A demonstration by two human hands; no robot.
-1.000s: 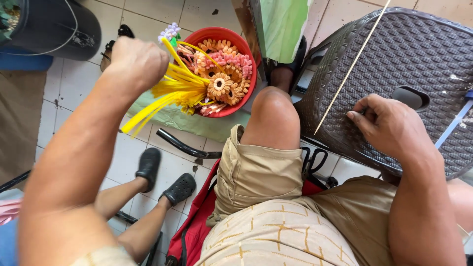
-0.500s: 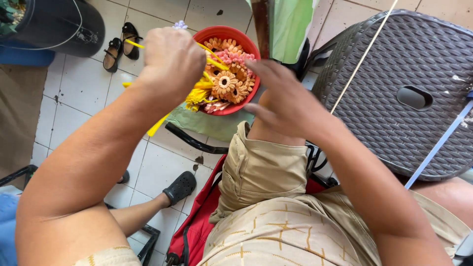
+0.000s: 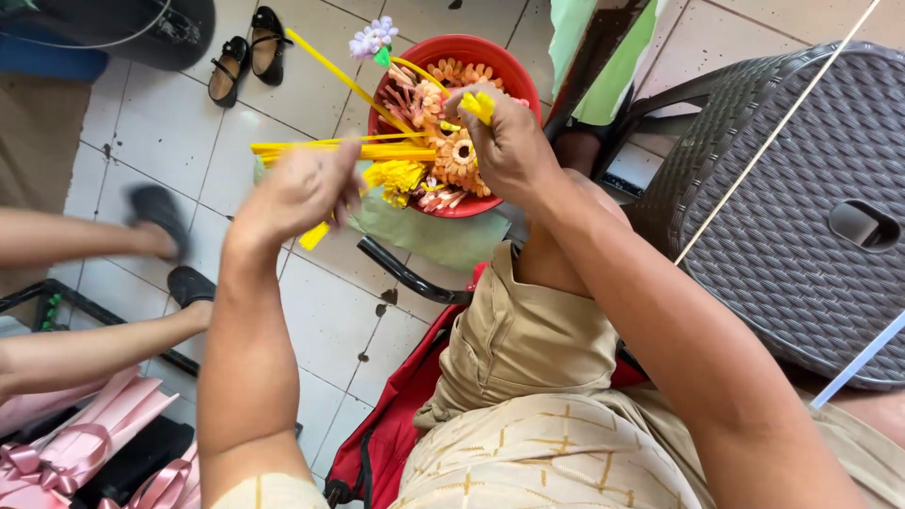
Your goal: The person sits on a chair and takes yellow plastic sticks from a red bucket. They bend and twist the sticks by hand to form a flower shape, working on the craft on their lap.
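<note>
My left hand (image 3: 297,193) is closed around a bundle of long yellow straws (image 3: 349,149) that fan out over the floor toward a red bowl (image 3: 504,61). My right hand (image 3: 509,141) reaches over the bowl and pinches the yellow end of a straw (image 3: 477,104) between its fingers. The bowl holds several orange and pink paper flowers (image 3: 460,155). A small purple flower (image 3: 372,38) sticks up at the bowl's far rim. My knee is under my right forearm.
A dark woven plastic stool (image 3: 801,207) stands at the right with a thin stick across it. Another person's legs (image 3: 75,236) with black shoes reach in from the left. Black sandals (image 3: 247,52) lie on the tiles. Pink ribbon (image 3: 66,452) sits at bottom left.
My right hand left the stool, came across to the bowl and took hold of a straw end. My left hand dropped lower and left with the straw bundle.
</note>
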